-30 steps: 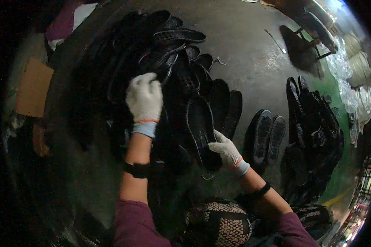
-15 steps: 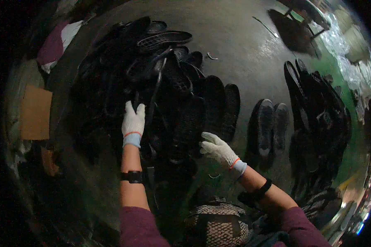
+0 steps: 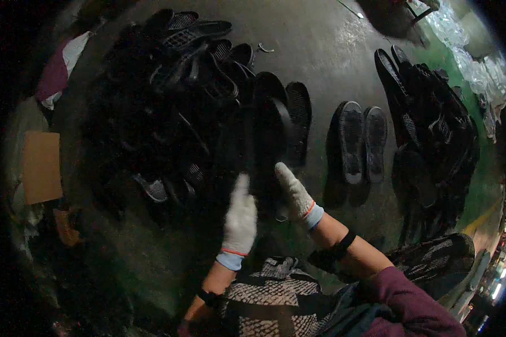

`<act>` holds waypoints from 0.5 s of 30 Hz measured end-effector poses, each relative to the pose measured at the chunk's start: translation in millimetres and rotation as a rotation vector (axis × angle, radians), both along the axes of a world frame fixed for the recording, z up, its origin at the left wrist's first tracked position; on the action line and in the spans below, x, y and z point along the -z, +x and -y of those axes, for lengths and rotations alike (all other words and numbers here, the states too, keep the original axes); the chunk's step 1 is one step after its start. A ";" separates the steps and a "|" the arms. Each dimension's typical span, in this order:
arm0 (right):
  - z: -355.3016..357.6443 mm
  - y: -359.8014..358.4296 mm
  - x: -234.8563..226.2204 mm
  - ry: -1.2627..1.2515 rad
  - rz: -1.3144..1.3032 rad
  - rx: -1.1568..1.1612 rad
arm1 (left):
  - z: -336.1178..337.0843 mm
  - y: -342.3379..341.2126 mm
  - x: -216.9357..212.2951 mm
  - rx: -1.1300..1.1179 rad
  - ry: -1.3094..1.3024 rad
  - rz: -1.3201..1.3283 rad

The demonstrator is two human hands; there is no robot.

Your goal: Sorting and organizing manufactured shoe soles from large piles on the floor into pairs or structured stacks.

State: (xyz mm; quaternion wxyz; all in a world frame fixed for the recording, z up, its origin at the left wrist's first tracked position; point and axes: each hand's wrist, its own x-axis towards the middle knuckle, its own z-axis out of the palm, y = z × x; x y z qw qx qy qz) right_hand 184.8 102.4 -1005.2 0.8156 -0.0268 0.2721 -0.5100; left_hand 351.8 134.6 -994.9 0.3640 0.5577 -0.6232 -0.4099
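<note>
Black shoe soles (image 3: 267, 135) lay heaped on the grey concrete floor (image 3: 320, 50), and both gloved hands had drawn back to the pile's near edge. A second before, the left hand (image 3: 240, 219) had been reaching high into the heap; now it stood upright just beside the right hand (image 3: 294, 194), both against one long dark sole at the heap's near side. That suggested the two hands had come together on a single piece. The fingers of both hands were extended and close together, pressed to the sole; whether they gripped it was hard to tell in the gloom. A sorted pair of soles (image 3: 361, 141) lay apart to the right, with another dark pile (image 3: 433, 129) beyond.
</note>
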 end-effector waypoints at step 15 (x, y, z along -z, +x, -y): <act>7.9 -83.9 -44.6 -0.010 -0.262 0.188 | 85.7 13.3 20.9 -0.042 0.693 -0.451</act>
